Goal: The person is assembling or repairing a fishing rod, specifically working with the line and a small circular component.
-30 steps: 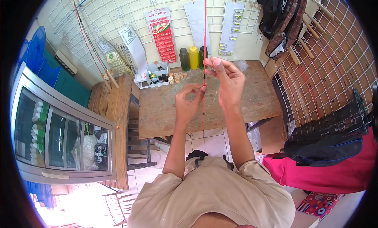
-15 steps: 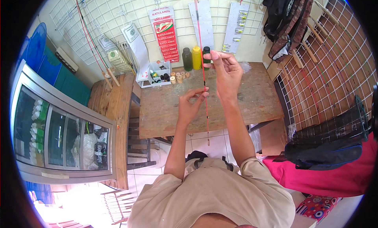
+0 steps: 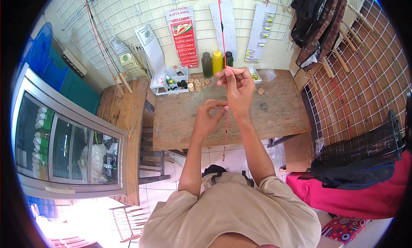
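Observation:
A thin red fishing rod (image 3: 222,29) with dark bands stands lengthwise before me, its upper part running out past the top edge. Its lower end has a small tan tip and hangs in front of the table's near edge. My right hand (image 3: 239,89) pinches the rod between thumb and fingers. Lower down, my left hand (image 3: 208,118) has its thumb and fingertips closed on the same rod. Both hands are held above the wooden table (image 3: 184,126).
At the table's back stand a white compartment box (image 3: 171,92), wooden spools (image 3: 197,86), a yellow squeeze bottle (image 3: 217,63) and a dark bottle (image 3: 207,66). A glass-fronted cabinet (image 3: 71,141) is on the left. Several rods hang on the right-hand wire rack (image 3: 343,93).
My right hand has come down along the rod, closer to my left hand. My left hand is slightly lower, and the rod's lower tip has shifted a little down and left.

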{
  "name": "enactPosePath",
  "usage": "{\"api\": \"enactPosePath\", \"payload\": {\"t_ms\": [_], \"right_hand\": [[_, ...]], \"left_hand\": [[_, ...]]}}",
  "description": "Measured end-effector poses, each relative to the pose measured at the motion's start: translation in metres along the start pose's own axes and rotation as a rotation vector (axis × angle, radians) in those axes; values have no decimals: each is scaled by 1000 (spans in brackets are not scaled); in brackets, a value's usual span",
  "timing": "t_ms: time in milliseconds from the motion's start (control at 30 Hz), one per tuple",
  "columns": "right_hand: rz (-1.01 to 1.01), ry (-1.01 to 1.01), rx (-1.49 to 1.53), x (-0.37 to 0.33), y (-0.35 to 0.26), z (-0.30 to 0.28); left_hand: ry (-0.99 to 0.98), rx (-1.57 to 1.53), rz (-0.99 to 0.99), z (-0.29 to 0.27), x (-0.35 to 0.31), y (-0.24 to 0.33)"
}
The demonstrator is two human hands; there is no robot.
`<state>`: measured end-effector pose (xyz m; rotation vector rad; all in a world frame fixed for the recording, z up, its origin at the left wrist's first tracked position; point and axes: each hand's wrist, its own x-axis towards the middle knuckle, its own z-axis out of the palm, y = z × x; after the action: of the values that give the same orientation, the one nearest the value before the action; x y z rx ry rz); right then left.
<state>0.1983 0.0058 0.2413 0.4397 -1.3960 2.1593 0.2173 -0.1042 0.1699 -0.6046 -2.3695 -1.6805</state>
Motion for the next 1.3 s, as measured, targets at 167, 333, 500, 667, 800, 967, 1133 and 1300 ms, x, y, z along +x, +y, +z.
{"api": "enactPosePath", "payload": {"t_ms": [167, 333, 500, 667, 800, 967, 1133, 1300], "right_hand": [[5, 39, -17, -13, 8, -7], [61, 52, -45, -30, 12, -7], [19, 17, -151, -44, 10, -6], [-12, 50, -194, -50, 11, -18], [5, 60, -180, -53, 20, -20], [67, 34, -179, -54, 22, -28], [115, 10, -235, -52, 13, -23], [62, 26, -220, -46, 20, -26]], "left_hand": [[71, -104, 85, -14, 21, 19], [208, -296, 162, -31, 49, 67], [378, -238, 188, -32, 52, 95], [402, -336, 219, -15, 55, 90], [408, -265, 248, -15, 53, 77], [432, -386, 135, -6, 56, 73], [431, -278, 183, -11, 56, 73], [408, -269, 180, -9, 62, 68]]}}
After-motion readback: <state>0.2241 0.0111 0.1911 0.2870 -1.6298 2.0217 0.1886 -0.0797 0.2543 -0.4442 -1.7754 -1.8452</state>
